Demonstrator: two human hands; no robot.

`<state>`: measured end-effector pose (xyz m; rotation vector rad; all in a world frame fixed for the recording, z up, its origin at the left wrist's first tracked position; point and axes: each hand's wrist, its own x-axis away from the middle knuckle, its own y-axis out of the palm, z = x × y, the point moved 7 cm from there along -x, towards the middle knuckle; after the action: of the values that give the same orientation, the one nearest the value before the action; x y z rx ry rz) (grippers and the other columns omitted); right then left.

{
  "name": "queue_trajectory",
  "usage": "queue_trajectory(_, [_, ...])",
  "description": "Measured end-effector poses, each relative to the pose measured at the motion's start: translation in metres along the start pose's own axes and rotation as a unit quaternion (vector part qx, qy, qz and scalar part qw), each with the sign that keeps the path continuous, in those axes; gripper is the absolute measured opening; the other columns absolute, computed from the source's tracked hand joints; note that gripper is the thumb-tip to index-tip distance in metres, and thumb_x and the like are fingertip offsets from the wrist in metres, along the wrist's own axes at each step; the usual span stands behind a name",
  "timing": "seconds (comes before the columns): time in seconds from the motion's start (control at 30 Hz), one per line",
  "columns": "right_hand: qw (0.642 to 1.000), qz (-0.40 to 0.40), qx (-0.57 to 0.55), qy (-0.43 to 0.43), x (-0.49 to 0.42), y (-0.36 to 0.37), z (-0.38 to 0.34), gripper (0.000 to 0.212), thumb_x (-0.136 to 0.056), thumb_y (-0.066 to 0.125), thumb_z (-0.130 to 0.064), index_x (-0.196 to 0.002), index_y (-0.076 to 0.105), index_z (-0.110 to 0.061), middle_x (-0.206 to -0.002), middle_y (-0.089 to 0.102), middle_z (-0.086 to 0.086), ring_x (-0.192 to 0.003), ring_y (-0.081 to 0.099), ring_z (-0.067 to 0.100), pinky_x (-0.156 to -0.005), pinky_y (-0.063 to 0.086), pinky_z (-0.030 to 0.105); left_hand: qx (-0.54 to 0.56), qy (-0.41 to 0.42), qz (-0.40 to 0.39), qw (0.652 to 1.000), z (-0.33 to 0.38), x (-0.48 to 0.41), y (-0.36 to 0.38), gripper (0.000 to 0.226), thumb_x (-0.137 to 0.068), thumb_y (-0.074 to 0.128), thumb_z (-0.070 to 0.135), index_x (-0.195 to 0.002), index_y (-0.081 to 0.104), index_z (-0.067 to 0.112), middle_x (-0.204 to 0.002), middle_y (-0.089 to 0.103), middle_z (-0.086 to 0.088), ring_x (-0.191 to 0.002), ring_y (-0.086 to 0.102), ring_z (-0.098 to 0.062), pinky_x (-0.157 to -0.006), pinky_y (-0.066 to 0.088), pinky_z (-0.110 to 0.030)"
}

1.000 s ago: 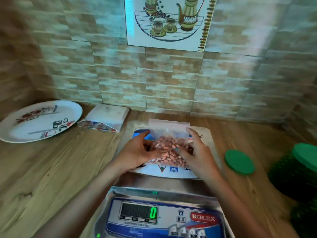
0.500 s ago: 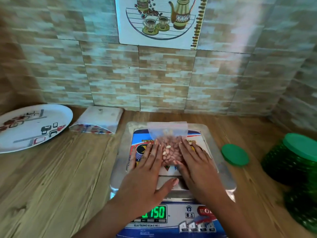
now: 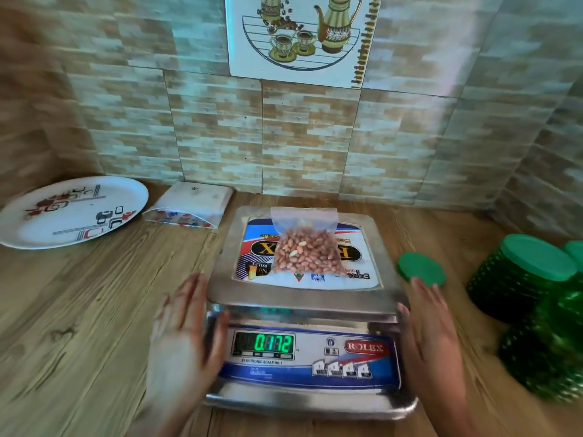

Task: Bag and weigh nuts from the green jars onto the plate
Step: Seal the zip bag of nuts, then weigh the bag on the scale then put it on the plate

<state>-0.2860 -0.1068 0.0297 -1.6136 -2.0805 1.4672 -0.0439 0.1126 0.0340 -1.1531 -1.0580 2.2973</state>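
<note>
A clear bag of peanuts [image 3: 307,250] lies alone on the steel pan of the electronic scale [image 3: 303,310], whose green display reads 0.172. My left hand [image 3: 184,329] is flat and open against the scale's left side. On the scale's right side my right hand [image 3: 430,329] is open too, and neither hand holds anything. The white patterned plate [image 3: 71,211] sits at the far left, bare. Green jars [image 3: 520,275] stand at the right edge, one with its lid on.
A loose green lid [image 3: 421,268] lies on the wooden counter just right of the scale. A packet of plastic bags [image 3: 191,205] rests between the plate and the scale. A tiled wall closes the back.
Both hands let go of the peanut bag on the scale pan and drew back to the scale's sides. The reading rose from 0 to 0.172.
</note>
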Motion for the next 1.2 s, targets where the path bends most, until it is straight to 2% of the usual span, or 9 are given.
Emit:
queue_trajectory(0.1, [0.996,-0.022,0.014,0.087,0.024,0.003,0.047,0.06,-0.094,0.038,-0.045,-0.14,0.04,-0.007,-0.148,0.036,0.013,-0.139,0.028,0.028,-0.113,0.022,0.045,-0.014,-0.062,0.008,0.998,-0.026,0.034,0.004,0.064,-0.082,0.037,0.035,-0.134,0.045,-0.001,-0.134,0.049,-0.02,-0.123,0.04,-0.027,-0.107,0.022,-0.045])
queue_trajectory(0.2, [0.981,-0.071,0.076,0.163,0.049,0.015,0.081,0.053,-0.095,0.044,-0.038,-0.14,0.04,-0.011,-0.149,0.032,0.017,-0.136,0.029,0.038,-0.112,0.024,0.053,-0.044,-0.109,0.007,0.993,-0.042,0.064,0.009,0.064,-0.081,0.037,0.034,-0.131,0.047,-0.004,-0.13,0.052,-0.023,-0.119,0.044,-0.031,-0.107,0.023,-0.048])
queue_trajectory(0.3, [0.953,-0.173,0.188,0.162,0.072,0.033,0.095,0.053,-0.095,0.042,-0.039,-0.144,0.033,-0.021,-0.153,0.025,0.013,-0.14,0.021,0.034,-0.115,0.016,0.048,-0.079,-0.134,-0.022,0.988,-0.058,0.088,0.019,0.066,-0.079,0.037,0.036,-0.13,0.048,-0.005,-0.13,0.052,-0.024,-0.114,0.052,-0.038,-0.105,0.024,-0.05])
queue_trajectory(0.4, [0.964,-0.148,0.184,0.119,0.076,0.032,0.095,0.047,-0.088,0.039,-0.04,-0.122,0.062,-0.016,-0.132,0.054,0.017,-0.122,0.047,0.042,-0.103,0.031,0.056,-0.121,-0.167,-0.075,0.976,-0.072,0.1,0.033,0.071,-0.075,0.035,0.039,-0.129,0.049,-0.003,-0.131,0.052,-0.023,-0.114,0.052,-0.042,-0.105,0.021,-0.051])
queue_trajectory(0.5, [0.966,-0.142,0.189,0.108,0.079,0.035,0.099,0.059,-0.081,0.028,-0.045,-0.112,0.067,-0.013,-0.121,0.061,0.019,-0.109,0.055,0.044,-0.095,0.037,0.058,-0.16,-0.169,-0.132,0.964,-0.08,0.098,0.048,0.073,-0.072,0.034,0.044,-0.125,0.054,-0.001,-0.132,0.053,-0.019,-0.122,0.048,-0.04,-0.107,0.016,-0.049])
queue_trajectory(0.63, [0.969,-0.123,0.196,0.087,0.076,0.031,0.095,0.06,-0.081,0.028,-0.044,-0.115,0.065,-0.012,-0.125,0.058,0.018,-0.114,0.052,0.044,-0.098,0.035,0.056,-0.171,-0.157,-0.148,0.961,-0.081,0.095,0.053,0.075,-0.074,0.028,0.047,-0.128,0.053,0.001,-0.136,0.05,-0.017,-0.131,0.04,-0.036,-0.11,0.01,-0.046])
queue_trajectory(0.73, [0.964,-0.135,0.212,0.092,0.079,0.031,0.095,0.042,-0.092,0.043,-0.033,-0.127,0.058,-0.016,-0.137,0.049,0.015,-0.127,0.04,0.039,-0.106,0.026,0.051,-0.172,-0.153,-0.145,0.962,-0.079,0.096,0.051,0.084,-0.073,0.017,0.052,-0.136,0.045,0.006,-0.146,0.039,-0.012,-0.14,0.026,-0.029,-0.114,0.004,-0.043])
queue_trajectory(0.83, [0.959,-0.154,0.224,0.086,0.078,0.032,0.094,0.044,-0.095,0.043,-0.034,-0.136,0.047,-0.022,-0.146,0.039,0.009,-0.135,0.03,0.034,-0.111,0.019,0.047,-0.165,-0.158,-0.149,0.962,-0.079,0.096,0.052,0.09,-0.069,0.007,0.054,-0.142,0.035,0.009,-0.151,0.031,-0.009,-0.142,0.022,-0.025,-0.115,0.006,-0.042])
queue_trajectory(1.2, [0.962,-0.152,0.215,0.075,0.077,0.031,0.093,0.046,-0.096,0.038,-0.038,-0.138,0.044,-0.02,-0.147,0.038,0.008,-0.137,0.028,0.032,-0.112,0.017,0.047,-0.158,-0.158,-0.16,0.962,-0.079,0.094,0.052,0.097,-0.064,0.003,0.057,-0.145,0.029,0.009,-0.153,0.025,-0.006,-0.143,0.018,-0.02,-0.116,0.007,-0.035])
